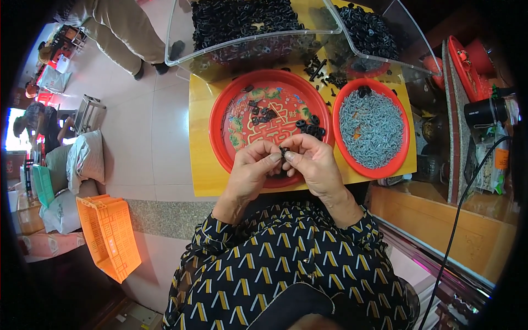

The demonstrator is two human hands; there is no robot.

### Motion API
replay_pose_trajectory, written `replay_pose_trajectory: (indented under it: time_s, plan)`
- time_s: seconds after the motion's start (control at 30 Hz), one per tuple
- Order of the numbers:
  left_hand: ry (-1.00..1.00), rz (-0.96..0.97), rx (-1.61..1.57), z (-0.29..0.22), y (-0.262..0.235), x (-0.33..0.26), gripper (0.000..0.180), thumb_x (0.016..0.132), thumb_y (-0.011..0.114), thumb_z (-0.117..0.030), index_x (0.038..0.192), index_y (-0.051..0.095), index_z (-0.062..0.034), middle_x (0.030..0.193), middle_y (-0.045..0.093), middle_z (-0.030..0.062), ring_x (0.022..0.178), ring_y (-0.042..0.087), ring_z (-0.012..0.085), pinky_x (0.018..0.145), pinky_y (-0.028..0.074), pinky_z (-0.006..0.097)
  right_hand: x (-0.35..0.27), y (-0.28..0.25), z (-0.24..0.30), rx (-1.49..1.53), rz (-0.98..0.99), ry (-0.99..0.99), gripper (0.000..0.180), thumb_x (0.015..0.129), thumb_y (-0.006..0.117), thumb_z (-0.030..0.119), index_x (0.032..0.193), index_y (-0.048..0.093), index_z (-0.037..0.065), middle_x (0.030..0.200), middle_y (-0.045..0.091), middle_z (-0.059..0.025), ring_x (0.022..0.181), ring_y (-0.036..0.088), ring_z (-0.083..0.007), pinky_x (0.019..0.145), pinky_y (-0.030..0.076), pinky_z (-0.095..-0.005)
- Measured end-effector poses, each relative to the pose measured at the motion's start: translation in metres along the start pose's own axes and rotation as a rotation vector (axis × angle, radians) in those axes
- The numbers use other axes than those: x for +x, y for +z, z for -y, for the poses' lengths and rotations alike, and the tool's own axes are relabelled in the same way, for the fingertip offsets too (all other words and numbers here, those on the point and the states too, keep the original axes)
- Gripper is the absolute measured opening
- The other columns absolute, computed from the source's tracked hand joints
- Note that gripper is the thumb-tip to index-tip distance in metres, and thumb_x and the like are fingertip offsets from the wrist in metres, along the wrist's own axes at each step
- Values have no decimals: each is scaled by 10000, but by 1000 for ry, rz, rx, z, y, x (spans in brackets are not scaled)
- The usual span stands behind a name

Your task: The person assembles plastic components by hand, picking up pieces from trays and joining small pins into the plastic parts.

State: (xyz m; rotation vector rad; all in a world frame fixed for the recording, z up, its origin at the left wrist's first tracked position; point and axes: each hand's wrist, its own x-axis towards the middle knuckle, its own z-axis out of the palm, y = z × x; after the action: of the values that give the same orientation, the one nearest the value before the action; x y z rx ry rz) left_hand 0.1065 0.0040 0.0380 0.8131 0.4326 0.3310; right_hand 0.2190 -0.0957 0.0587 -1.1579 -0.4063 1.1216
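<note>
- Two bare hands meet at the centre of the view, fingertips pressed together around one small black plastic clip (282, 152).
- Left hand (250, 170) pinches the clip from its side with thumb and forefinger; the other fingers curl underneath.
- Right hand (314, 165) grips the same clip from the opposite side, fingers closed on it, likely so both hands can work the tiny piece close to the eyes.
- Just beyond the hands, at twelve o'clock, lies a round red plastic tray with a patterned floor (236, 118), holding a few scattered black clips (309, 126) within easy reach.
- At two o'clock sits a smaller red round tray (341, 148) heaped with small grey metal pieces (371, 129), near the right hand.
- Both trays rest on a yellow tabletop (201, 165).
- Farther out, at twelve to one o'clock, two clear plastic bins (181, 55) are piled with more black clips, probably bulk stock.
- At eight o'clock, an orange plastic crate (110, 236) stands on the pale tiled floor (143, 143).
- At eleven o'clock, another person's legs (121, 33) show.
</note>
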Motion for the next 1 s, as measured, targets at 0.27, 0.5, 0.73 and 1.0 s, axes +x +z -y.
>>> replay_pose_trajectory:
  time_s: [0.27, 0.5, 0.73, 1.0]
  plan:
    - [17, 42, -92, -1, -2, -1, 90, 806, 565, -81, 855, 532, -13, 710, 535, 17, 613, 473, 77, 563, 379, 192, -5, 1, 5, -167, -58, -70, 151, 786, 529, -33, 937, 537, -20, 782, 561, -42, 650, 548, -81, 557, 463, -186]
    - [38, 54, -63, -1, -4, -1, 89, 809, 563, -73, 863, 531, -9, 714, 532, 15, 615, 471, 77, 563, 375, 191, -10, 6, 4, -223, -66, -106, 132, 785, 537, -34, 916, 529, -24, 782, 554, -33, 656, 552, -76, 556, 464, -185]
    - [21, 24, -8, -1, -3, -2, 96, 805, 569, -69, 869, 534, -6, 728, 535, 11, 628, 474, 73, 568, 381, 193, -11, 7, 3, -332, -69, -127, 122, 781, 545, -31, 900, 521, -23, 773, 548, -27, 646, 544, -62, 562, 461, -178]
    - [41, 4, 174, -4, 1, -4, 86, 810, 563, -75, 832, 528, 0, 715, 515, -6, 635, 453, 59, 569, 368, 188, -10, 7, -3, -411, -132, -199, 84, 735, 578, -18, 810, 539, -17, 684, 555, -22, 619, 524, -41, 525, 440, -194]
